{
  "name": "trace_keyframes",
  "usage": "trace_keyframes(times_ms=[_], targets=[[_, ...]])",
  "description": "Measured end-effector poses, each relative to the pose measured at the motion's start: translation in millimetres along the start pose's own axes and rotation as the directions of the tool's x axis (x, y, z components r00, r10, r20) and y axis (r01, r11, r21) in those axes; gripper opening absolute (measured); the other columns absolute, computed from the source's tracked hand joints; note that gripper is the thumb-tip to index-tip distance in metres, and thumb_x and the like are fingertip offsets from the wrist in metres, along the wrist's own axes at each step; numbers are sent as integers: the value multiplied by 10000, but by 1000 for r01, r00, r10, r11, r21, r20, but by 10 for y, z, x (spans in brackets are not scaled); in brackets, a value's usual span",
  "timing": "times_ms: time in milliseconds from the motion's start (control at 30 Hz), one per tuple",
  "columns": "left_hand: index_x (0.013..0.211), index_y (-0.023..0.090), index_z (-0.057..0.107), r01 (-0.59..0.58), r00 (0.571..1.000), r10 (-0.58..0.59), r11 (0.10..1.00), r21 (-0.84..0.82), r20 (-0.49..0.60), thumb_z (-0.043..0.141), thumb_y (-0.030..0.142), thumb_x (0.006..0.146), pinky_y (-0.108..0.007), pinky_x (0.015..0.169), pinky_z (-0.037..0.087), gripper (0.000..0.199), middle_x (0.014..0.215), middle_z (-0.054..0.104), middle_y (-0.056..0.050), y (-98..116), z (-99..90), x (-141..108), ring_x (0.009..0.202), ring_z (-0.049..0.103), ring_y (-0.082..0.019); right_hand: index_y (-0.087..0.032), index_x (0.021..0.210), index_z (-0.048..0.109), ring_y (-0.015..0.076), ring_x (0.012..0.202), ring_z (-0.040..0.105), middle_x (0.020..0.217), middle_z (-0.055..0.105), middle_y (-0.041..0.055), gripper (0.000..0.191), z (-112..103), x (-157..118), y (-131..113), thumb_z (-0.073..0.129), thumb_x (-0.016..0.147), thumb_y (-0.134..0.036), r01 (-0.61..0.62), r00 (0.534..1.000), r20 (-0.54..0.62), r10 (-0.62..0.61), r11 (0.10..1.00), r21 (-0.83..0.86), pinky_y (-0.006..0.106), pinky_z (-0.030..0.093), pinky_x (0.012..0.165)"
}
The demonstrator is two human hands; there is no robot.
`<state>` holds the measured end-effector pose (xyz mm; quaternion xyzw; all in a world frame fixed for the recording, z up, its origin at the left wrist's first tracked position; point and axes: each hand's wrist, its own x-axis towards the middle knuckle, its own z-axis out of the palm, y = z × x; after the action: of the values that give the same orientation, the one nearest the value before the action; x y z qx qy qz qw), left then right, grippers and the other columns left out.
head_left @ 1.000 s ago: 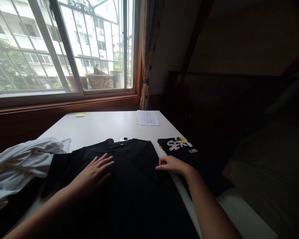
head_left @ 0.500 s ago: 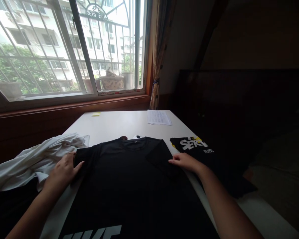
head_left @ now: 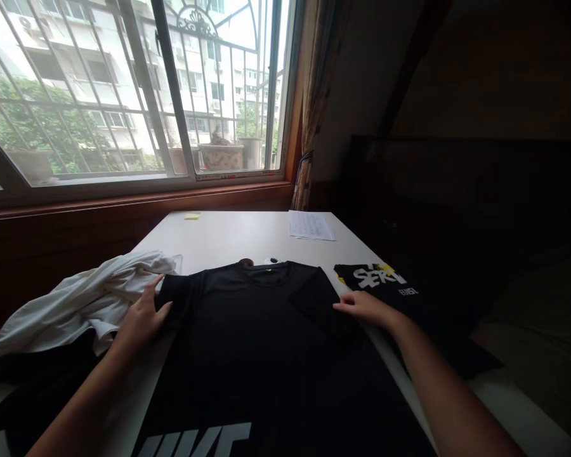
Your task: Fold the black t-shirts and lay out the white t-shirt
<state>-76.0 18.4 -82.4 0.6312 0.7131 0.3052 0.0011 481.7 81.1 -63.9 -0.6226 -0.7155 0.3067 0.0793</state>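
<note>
A black T-shirt (head_left: pixel 266 355) lies spread out on the white table (head_left: pixel 238 235), its collar toward the window and pale lettering near the bottom edge of the view. My left hand (head_left: pixel 145 317) is at the sleeve on the left, thumb and fingers apart, touching the cloth's edge. At the right sleeve, my right hand (head_left: pixel 361 307) has its fingers pinched together on the fabric.
White cloth (head_left: pixel 90 298) is heaped at the left over dark cloth (head_left: pixel 42 374). A dark printed garment (head_left: pixel 409 304) lies at the right. Papers (head_left: pixel 311 226) and a yellow note (head_left: pixel 192 216) rest near the far edge, below a barred window.
The whole view has shifted, so things appear slightly further right. The fingers of my left hand have spread wider at the sleeve. My right hand keeps its pinch on the other sleeve.
</note>
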Motion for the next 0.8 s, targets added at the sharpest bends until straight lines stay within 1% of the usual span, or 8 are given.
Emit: trace_keyframes(times_ms=[133,233,300,367,467,533,667,800], targets=[[1513,283,377,-2,991,-5,999,-48,-137,542,427,887,-391,801,567,663,1048,714,-58,53,-76,14,881,728,-284,-196,716,638,200,703,579,718,650,39,355,-3,-38,-397,647,832,-532,58,998,-20,-59,997,-55,288,382,593],[1513,298,397,-7,978,-12,996,-90,-207,557,419,901,-398,850,567,644,1068,730,-55,86,-98,23,955,726,-290,-212,852,716,214,832,634,905,713,52,250,123,-75,-892,648,867,-453,279,960,-2,-280,958,-58,305,461,719],[1504,312,420,-6,976,-21,993,-120,-216,557,414,913,-397,860,566,615,1071,739,-47,109,-104,25,963,727,-283,-228,956,749,222,948,650,1051,709,59,213,302,-70,-1222,637,897,-400,480,877,66,-476,875,-61,323,489,845],[1494,314,439,-2,975,-33,987,-158,-220,560,401,916,-387,849,565,597,1065,744,-41,135,-111,23,950,728,-272,-252,1123,735,228,1070,639,1193,683,57,267,543,-20,-1510,661,900,-378,629,776,127,-618,775,-67,330,487,947],[1485,302,452,-9,970,-45,975,-221,-237,560,390,918,-370,827,563,584,1088,742,-47,167,-119,18,956,722,-262,-244,1279,675,245,1269,562,1381,615,74,383,945,139,-1879,674,908,-339,794,608,180,-773,596,-122,348,431,1090],[1480,295,456,-25,967,-37,971,-238,-254,556,393,926,-372,831,559,571,1115,737,-53,178,-120,12,957,716,-257,-201,1341,635,271,1335,521,1457,565,110,444,1194,272,-2106,663,923,-349,852,520,192,-833,487,-193,392,392,1145],[1474,279,457,-62,957,-14,966,-253,-288,549,397,945,-365,821,561,550,1125,732,-57,180,-100,-1,908,712,-238,-132,1400,583,286,1378,491,1508,514,157,536,1586,478,-2492,596,968,-449,888,432,165,-887,386,-251,399,381,1167],[1423,273,503,-80,953,-8,957,-278,-302,560,384,958,-323,749,565,482,1094,738,-48,176,-46,-11,818,709,-204,-138,1378,606,281,1401,469,1505,521,160,501,1842,540,-2648,564,989,-452,911,369,182,-911,316,-266,419,348,1191]])
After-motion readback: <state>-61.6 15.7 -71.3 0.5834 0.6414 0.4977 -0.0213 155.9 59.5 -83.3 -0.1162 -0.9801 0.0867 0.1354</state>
